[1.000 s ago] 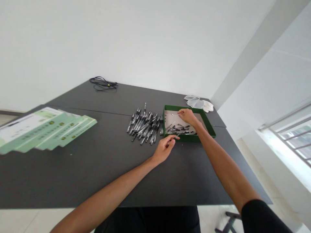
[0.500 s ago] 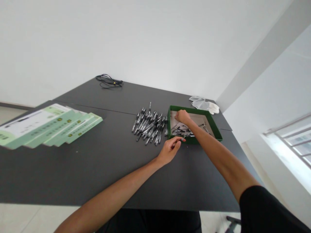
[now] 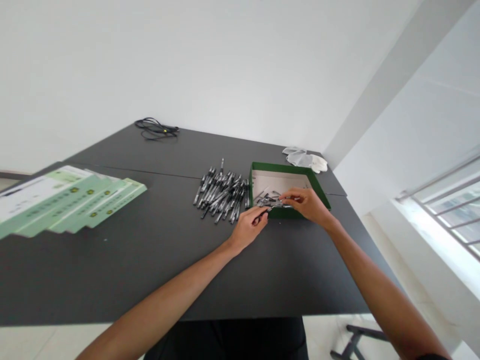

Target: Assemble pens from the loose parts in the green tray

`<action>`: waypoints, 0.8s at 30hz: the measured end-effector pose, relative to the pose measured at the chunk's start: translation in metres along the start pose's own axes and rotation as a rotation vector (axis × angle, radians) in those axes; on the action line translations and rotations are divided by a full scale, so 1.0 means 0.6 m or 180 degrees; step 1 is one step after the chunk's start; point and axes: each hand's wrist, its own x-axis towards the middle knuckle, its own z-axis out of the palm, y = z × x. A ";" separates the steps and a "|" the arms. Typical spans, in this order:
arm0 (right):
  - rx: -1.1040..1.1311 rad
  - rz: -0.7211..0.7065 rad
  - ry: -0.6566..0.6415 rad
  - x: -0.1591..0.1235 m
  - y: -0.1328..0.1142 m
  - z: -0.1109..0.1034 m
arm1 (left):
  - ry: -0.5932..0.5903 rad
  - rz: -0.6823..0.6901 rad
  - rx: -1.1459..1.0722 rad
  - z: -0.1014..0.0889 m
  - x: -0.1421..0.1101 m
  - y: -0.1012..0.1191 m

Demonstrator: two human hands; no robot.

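My left hand (image 3: 249, 225) is closed around a dark pen (image 3: 267, 211) at the near left corner of the green box (image 3: 319, 188). The pen's tip points right, over the box's near edge. Over the near side of the box, my right hand (image 3: 304, 202) pinches with thumb and fingers near that tip; what it grips is too small to make out. Loose pen parts (image 3: 264, 200) lie inside the box, partly hidden by my hands. Just left of the box, a heap of black and clear pens (image 3: 221, 194) rests on the table.
Green and white flat boxes (image 3: 80, 197) lie overlapped at the left of the dark table (image 3: 161, 270). A coiled black cable (image 3: 157, 130) sits at the back left. White gloves (image 3: 305, 159) lie behind the box, near the wall.
My right hand has come back from the far left inside of the box to its near side, close to my left hand. My left hand still holds the pen. The view has shifted slightly.
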 end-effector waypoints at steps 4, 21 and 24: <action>-0.0270 -0.0273 0.0006 -0.023 -0.014 0.001 | -0.0115 0.0172 0.0189 -0.005 0.003 0.000; -0.0725 -0.0203 -0.0103 -0.037 -0.020 0.042 | -0.0286 0.0408 0.0374 -0.003 0.000 -0.001; -0.0397 0.0075 -0.0045 -0.042 -0.019 0.052 | -0.0260 0.0372 0.0315 -0.001 -0.001 -0.001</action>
